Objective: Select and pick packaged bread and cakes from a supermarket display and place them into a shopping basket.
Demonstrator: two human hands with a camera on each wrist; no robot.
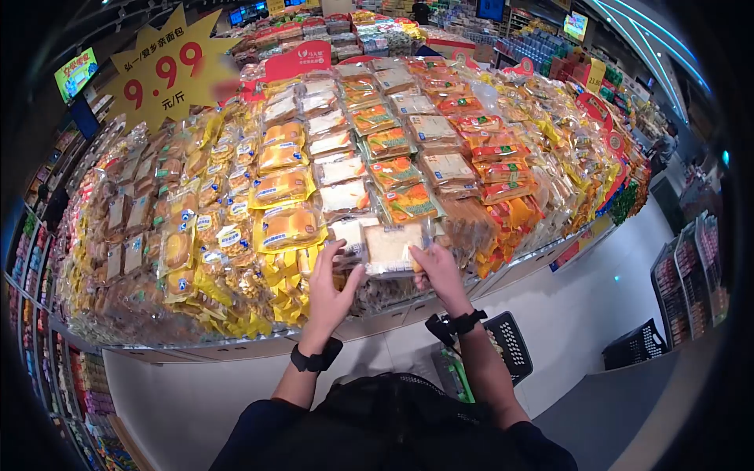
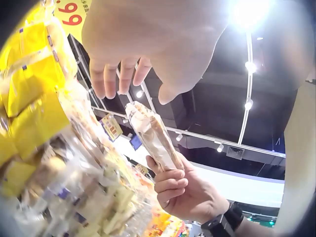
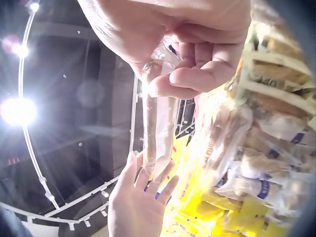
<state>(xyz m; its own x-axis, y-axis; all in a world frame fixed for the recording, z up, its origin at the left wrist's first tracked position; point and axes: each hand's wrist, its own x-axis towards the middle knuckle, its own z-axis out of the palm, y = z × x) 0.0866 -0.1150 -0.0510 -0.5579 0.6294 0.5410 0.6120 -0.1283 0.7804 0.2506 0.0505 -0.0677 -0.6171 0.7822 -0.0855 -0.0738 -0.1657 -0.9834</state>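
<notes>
A clear-wrapped packet of sliced bread [image 1: 389,250] is held up over the front edge of the bread display. My right hand [image 1: 440,275] grips its right edge, thumb on the upper face and fingers curled round behind, as the right wrist view shows on the wrapper [image 3: 168,57]. On the other side my left hand [image 1: 331,282] has its fingers apart and relaxed, close to the packet's left end. In the left wrist view those fingers [image 2: 126,74] hang over the packet with a gap between.
Rows of packaged breads [image 1: 287,184] slope up from the display's front edge [image 1: 314,341]. A yellow price sign [image 1: 169,67] stands at the back left. Below right are a black basket [image 1: 510,349] on the floor and another basket [image 1: 635,345] near a rack [image 1: 691,275].
</notes>
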